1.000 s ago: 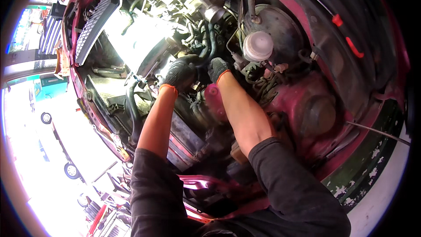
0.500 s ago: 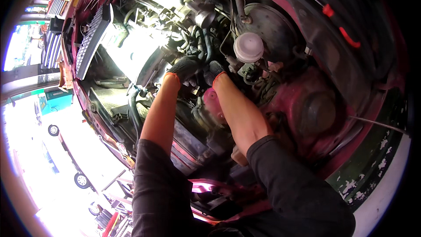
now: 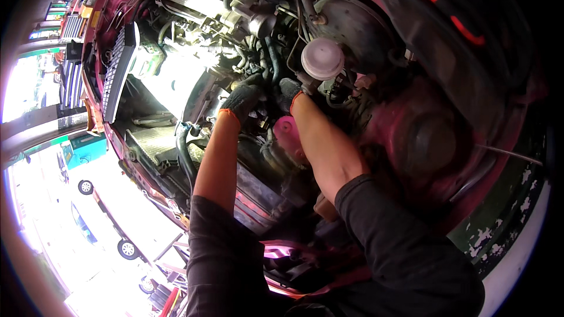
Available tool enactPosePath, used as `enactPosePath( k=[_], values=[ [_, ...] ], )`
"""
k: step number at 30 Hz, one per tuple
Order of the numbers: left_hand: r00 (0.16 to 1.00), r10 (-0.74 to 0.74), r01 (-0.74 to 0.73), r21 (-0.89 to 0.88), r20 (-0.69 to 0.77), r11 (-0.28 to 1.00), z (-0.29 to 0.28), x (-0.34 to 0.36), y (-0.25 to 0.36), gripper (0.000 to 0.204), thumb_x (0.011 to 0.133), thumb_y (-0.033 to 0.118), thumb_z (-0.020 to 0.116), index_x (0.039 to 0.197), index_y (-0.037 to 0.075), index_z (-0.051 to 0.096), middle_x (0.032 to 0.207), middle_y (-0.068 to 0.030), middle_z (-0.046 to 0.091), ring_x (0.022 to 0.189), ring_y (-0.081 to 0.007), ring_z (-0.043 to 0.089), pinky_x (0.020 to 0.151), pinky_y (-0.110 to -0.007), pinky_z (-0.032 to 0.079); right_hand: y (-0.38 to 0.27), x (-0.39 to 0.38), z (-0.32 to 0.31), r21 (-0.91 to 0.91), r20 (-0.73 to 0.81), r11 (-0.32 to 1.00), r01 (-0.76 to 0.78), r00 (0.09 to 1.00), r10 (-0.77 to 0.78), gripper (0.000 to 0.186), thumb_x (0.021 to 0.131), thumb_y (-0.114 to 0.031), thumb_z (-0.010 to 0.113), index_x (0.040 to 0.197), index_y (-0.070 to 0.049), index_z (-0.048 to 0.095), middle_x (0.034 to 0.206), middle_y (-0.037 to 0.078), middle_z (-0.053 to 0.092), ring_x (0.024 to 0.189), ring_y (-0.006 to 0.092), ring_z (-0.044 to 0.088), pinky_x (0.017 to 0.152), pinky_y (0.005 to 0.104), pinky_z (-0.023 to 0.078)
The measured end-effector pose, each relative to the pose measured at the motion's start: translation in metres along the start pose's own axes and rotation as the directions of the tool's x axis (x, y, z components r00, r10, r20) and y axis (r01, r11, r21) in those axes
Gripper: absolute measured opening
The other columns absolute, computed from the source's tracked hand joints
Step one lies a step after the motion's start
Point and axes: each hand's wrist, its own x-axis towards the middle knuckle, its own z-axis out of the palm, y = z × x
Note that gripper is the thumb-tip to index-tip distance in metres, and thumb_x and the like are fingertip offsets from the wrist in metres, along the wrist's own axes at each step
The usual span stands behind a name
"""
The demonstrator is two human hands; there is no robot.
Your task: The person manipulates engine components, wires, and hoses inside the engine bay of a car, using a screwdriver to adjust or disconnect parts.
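Observation:
Both hands wear dark knit gloves with orange cuffs and reach deep into a red car's engine bay. My left hand [image 3: 244, 98] is closed among the parts just below some dark hoses [image 3: 273, 61]; what it grips is hidden. Close beside it, my right hand [image 3: 289, 91] is curled downward with its fingertips out of sight, so I cannot make out what is in it. A white-capped reservoir [image 3: 322, 58] stands to the right of this hand. Below it, partly behind my right forearm, shows a pinkish-red metal part [image 3: 288, 133].
A large round brake booster [image 3: 358, 29] sits at the far right behind the reservoir. Nearer on the right rises the red strut tower [image 3: 432, 141]. At left stands a ribbed air filter part [image 3: 120, 73]. A thin rod [image 3: 511, 152] crosses the right fender edge.
The view has shifted slightly, so the engine bay sits a little differently in the picture. Both hands remain at the same spot by the hoses, with the gloves turned a little.

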Motion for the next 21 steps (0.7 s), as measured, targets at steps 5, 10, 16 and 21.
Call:
enactPosePath(
  k=[5, 10, 16, 21],
  values=[
    [0.983, 0.137, -0.154, -0.151, -0.119, 0.977, 0.023, -0.002, -0.004, 0.021, 0.079, 0.0, 0.061, 0.099, 0.005, 0.066, 0.091, -0.0023, 0.064, 0.079, -0.0136, 0.06, 0.069, -0.029, 0.05, -0.003, -0.002, -0.003, 0.028, 0.004, 0.999, -0.039, 0.999, 0.039, 0.072, 0.09, -0.021, 0.054, 0.151, -0.001, 0.022, 0.154, 0.018, 0.028, 0.143, 0.0303, 0.027, 0.117, 0.0392, 0.023],
    [0.983, 0.018, -0.031, -0.069, -0.183, 0.997, 0.023, 0.003, 0.002, 0.025, 0.077, 0.0, 0.066, 0.101, 0.004, 0.067, 0.086, -0.005, 0.067, 0.078, -0.0163, 0.062, 0.071, -0.031, 0.051, -0.006, -0.001, -0.006, 0.037, 0.012, 0.997, -0.074, 0.997, 0.073, 0.069, 0.091, -0.022, 0.053, 0.15, -0.002, 0.024, 0.152, 0.017, 0.03, 0.141, 0.03, 0.028, 0.116, 0.0391, 0.025],
    [0.872, 0.489, -0.441, 0.45, 0.013, 0.776, 0.007, 0.016, -0.017, 0.018, 0.077, 0.008, 0.071, 0.094, 0.004, 0.067, 0.081, -0.0077, 0.065, 0.074, -0.0166, 0.064, 0.068, -0.03, 0.052, -0.018, 0.003, -0.004, 0.075, 0.024, 0.991, -0.111, 0.994, 0.109, 0.066, 0.092, -0.023, 0.052, 0.148, -0.002, 0.027, 0.149, 0.017, 0.033, 0.138, 0.0295, 0.031, 0.115, 0.039, 0.027],
    [0.93, 0.348, -0.269, 0.431, -0.117, 0.862, 0.026, 0.031, -0.016, 0.018, 0.078, 0.017, 0.07, 0.091, 0.005, 0.069, 0.085, -0.0106, 0.067, 0.079, -0.0205, 0.064, 0.071, -0.033, 0.051, -0.01, -0.003, -0.012, 0.099, 0.041, 0.981, -0.164, 0.986, 0.161, 0.063, 0.092, -0.024, 0.052, 0.147, -0.002, 0.028, 0.147, 0.017, 0.035, 0.136, 0.0292, 0.033, 0.114, 0.0389, 0.028]
  ],
)
